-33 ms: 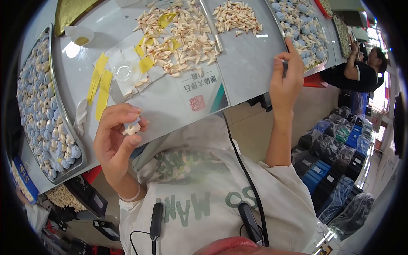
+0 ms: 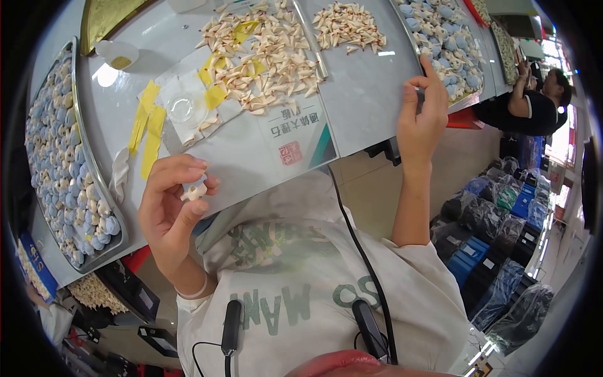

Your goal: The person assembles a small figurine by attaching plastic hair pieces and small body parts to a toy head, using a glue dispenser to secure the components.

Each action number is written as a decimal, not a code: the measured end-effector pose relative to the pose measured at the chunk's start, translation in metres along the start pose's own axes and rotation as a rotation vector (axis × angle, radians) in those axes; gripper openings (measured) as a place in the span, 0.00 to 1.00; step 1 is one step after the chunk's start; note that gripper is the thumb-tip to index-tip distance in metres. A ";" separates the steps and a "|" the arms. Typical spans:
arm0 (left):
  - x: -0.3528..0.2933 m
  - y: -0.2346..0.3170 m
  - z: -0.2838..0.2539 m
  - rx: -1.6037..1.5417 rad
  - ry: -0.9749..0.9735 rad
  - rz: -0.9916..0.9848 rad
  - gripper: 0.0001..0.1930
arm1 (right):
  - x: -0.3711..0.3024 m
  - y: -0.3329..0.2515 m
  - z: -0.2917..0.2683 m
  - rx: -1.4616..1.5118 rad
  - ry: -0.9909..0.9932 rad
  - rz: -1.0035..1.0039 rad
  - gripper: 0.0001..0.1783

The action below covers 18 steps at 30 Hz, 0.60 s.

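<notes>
Still clamps the left hand's (image 2: 164, 204) grip on a small blue-and-cream figurine (image 2: 195, 189) by the table's (image 2: 370, 94) near edge, shows no visible shift, so leaves it unplaced, with the right hand's (image 2: 423, 119) grip apart beside the metal tray (image 2: 409, 32).

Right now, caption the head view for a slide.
Left hand holding a small figure, right hand beside a filled tray.

Beyond the smooth, pale grey table (image 2: 367, 91) lies beige tiled floor (image 2: 364, 182); plastic-wrapped black and blue bins (image 2: 470, 253) stand near bright white light (image 2: 558, 135) (windows or lamps, unclear).
</notes>
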State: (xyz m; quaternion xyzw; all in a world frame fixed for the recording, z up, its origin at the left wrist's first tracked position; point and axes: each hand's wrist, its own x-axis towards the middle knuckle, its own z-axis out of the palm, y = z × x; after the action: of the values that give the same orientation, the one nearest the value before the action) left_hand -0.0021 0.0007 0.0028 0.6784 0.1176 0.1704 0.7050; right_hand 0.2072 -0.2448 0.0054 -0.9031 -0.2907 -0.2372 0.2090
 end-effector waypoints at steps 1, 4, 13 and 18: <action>0.000 0.000 0.001 -0.001 -0.003 0.004 0.18 | 0.001 0.000 0.001 0.022 0.013 0.033 0.03; 0.000 0.001 0.001 0.000 0.009 0.003 0.18 | 0.003 -0.001 0.002 0.008 0.030 0.035 0.03; 0.002 0.002 0.003 -0.019 0.025 -0.005 0.18 | -0.004 -0.015 0.002 0.035 0.022 0.016 0.02; 0.001 0.002 0.003 -0.017 0.020 -0.015 0.18 | -0.010 -0.027 0.003 0.049 0.011 0.001 0.02</action>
State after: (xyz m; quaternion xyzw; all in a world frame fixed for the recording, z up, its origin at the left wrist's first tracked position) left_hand -0.0002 -0.0015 0.0050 0.6695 0.1283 0.1729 0.7109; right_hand 0.1839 -0.2272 0.0044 -0.8965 -0.2950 -0.2348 0.2328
